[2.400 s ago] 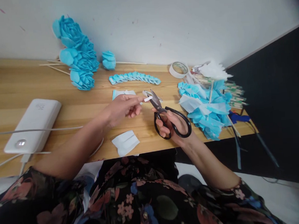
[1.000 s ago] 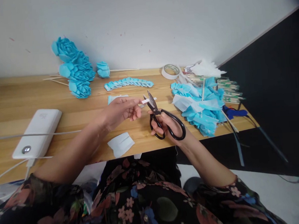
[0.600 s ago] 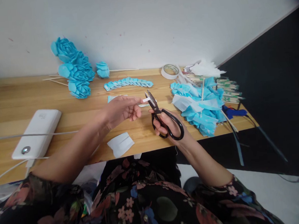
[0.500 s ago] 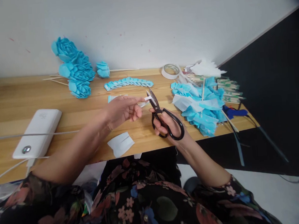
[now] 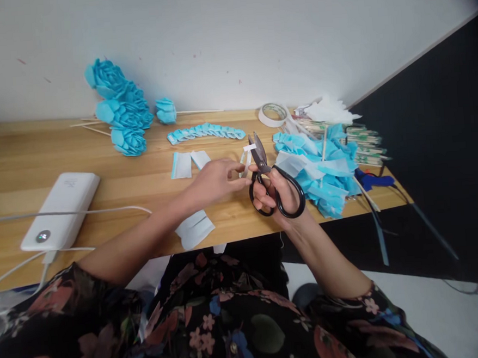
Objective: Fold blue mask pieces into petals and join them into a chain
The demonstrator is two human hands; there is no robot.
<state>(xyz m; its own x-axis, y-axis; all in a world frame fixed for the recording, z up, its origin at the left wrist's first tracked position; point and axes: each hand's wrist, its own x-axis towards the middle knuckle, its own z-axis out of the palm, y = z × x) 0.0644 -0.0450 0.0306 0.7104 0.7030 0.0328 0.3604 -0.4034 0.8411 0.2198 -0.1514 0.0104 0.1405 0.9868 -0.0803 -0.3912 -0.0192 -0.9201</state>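
My right hand (image 5: 279,193) grips black-handled scissors (image 5: 272,182), their blades pointing up and away from me. A small white strip of tape (image 5: 249,148) sits at the blade tips. My left hand (image 5: 217,180) pinches a thin white strip (image 5: 245,165) right beside the scissors, fingers almost touching my right hand. Both hands hover above the wooden table (image 5: 100,183) near its front edge.
Blue paper flowers on sticks (image 5: 121,108) lie at the back left, a folded blue paper chain (image 5: 205,132) behind my hands. A tape roll (image 5: 274,114), a heap of blue paper scraps (image 5: 322,165), a white power bank (image 5: 61,210) with cables, and white paper pieces (image 5: 195,228) surround them.
My left hand has moved right toward the scissors, uncovering two paper pieces on the table. The scissors have tipped more upright and shifted right, with a cut bit of strip at the blades.
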